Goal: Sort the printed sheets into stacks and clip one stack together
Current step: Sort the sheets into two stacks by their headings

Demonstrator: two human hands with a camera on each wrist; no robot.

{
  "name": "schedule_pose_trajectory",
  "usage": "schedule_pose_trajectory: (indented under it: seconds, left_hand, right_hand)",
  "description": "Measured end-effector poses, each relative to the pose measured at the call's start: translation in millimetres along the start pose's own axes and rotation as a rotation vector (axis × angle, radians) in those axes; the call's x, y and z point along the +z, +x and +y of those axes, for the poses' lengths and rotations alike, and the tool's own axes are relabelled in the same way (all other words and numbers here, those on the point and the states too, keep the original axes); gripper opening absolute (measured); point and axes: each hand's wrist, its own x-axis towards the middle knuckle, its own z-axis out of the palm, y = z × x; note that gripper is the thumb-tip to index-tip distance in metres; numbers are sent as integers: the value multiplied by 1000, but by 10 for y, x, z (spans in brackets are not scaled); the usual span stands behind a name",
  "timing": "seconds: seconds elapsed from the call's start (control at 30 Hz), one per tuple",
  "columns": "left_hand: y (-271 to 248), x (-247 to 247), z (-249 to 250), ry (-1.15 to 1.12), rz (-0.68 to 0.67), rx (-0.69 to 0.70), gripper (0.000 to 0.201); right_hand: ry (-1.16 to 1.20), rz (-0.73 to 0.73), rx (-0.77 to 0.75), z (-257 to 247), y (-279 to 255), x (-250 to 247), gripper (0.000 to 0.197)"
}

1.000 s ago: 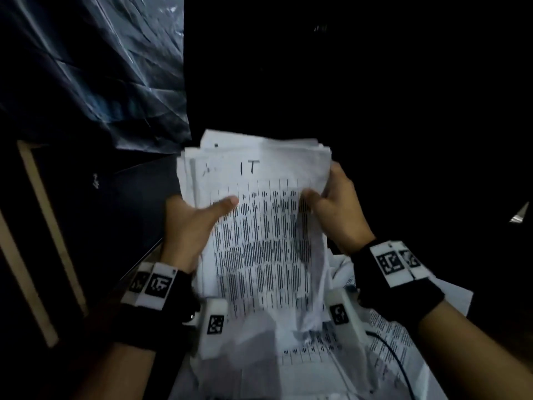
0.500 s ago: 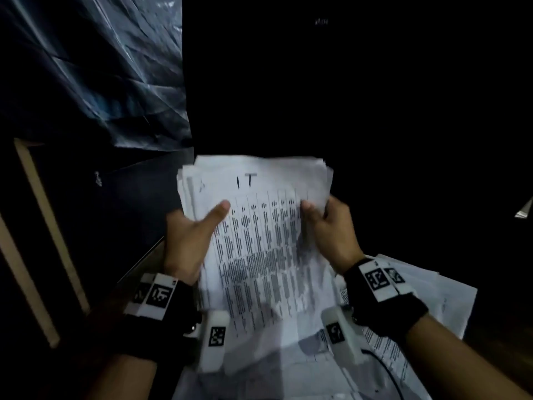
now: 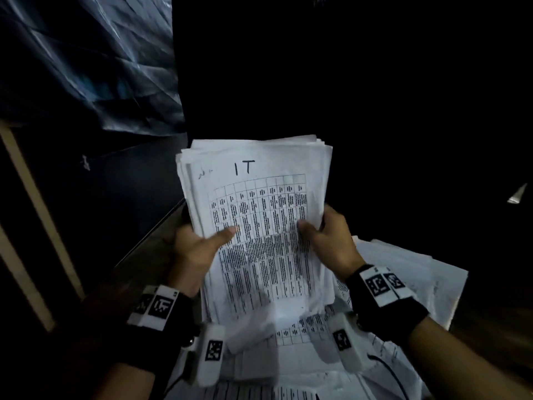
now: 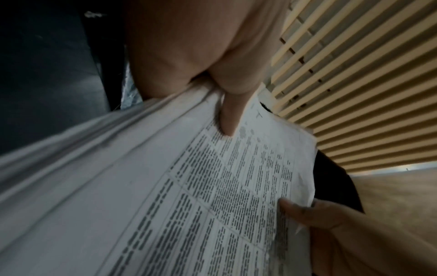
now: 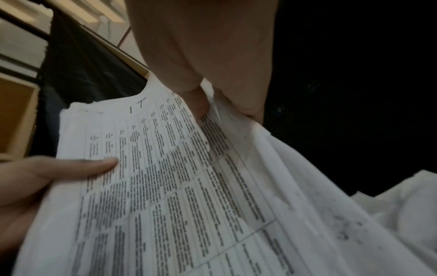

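Note:
A thick stack of printed sheets [image 3: 259, 220] stands nearly upright between my hands, its top sheet a printed table with "IT" handwritten above it. My left hand [image 3: 196, 249] grips the stack's left edge, thumb pressed across the front. My right hand [image 3: 326, 241] grips the right edge, thumb on the front and fingers behind. The left wrist view shows the stack [image 4: 189, 186] and my left thumb on the print; the right wrist view shows the stack [image 5: 153, 177] with slightly splayed right-hand edges. No clip is visible.
More loose printed sheets [image 3: 403, 272] lie spread on the surface below and to the right of my hands. A dark table edge [image 3: 150, 241] runs at the left. Crumpled dark plastic sheeting [image 3: 86, 67] hangs at the upper left. The surroundings are very dark.
Both hands slid down from the stack's upper half to its middle, so more of the top sheet shows above the thumbs. The sheets' top edges look more even.

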Motion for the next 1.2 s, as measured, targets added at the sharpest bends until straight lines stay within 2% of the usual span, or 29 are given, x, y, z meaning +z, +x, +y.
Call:
schedule_pose_trajectory:
  seconds: [0.07,0.13,0.17,0.27,0.3,0.37,0.47,0.57,0.6,0.7,0.73,0.77,0.83,0.9,1.0,1.1,1.13,1.2]
  left_hand:
    - [16,23,104,28,12,67,22]
    - [94,42,360,23,7,191,22]
    - [134,42,510,-22,-2,229,23]
    - [192,23,885,-147,-29,312,52]
    - [189,16,914,-155,-30,315,50]
    - [157,17,845,-156,-54,279,46]
    - [74,41,499,-120,-50,140,63]
    - [46,89,281,-33,-14,45,47]
    - [64,98,280,-37,-25,46,50]
    - [143,73,312,-46,-60,38,75]
    - [174,60,277,-40,-75,22,81]
    - [179,48,201,-35,-88,2,79]
    - [95,49,57,-46,-114,-7,57]
    - [23,79,-20,-32,-99,3,44]
    - [81,87,105,-103,-71,68,40]
    - [103,41,132,-175,-174,26,61]
    - [77,36,51,-143,-227,-6,57]
    - [-12,60,-132,40,-270,-17,33]
  right_hand:
    - [-48,43,-73,-75,-9,4,26]
    - [-86,145,-184,-286,76,-38,24]
    - [-86,190,-232,-415,128,-70,23]
    - [-54,263,-335,-722,245,-179,26]
    - [-23,267,-337,-752,257,-205,28]
    - [63,237,-297,-707,238,-224,34]
    - [36,166,-191,-423,139,-192,43]
    - [14,113,-77,-185,65,-127,34]
    - [40,120,-63,-176,71,-125,30]
    - [169,164,-26,-231,171,-174,16]
    - [192,159,-18,-249,195,-194,16]
    - [198,139,1,-206,215,-194,22]
    - [182,50,59,-112,191,-166,40]
    - [107,-6,71,-24,130,-120,50]
    - [158,44,6,-61,129,-115,38]
    - [299,71,-19,-144,143,-119,27]
    - [304,59,-7,-125,113,-100,25]
    - [265,2,55,-13,40,-56,22]
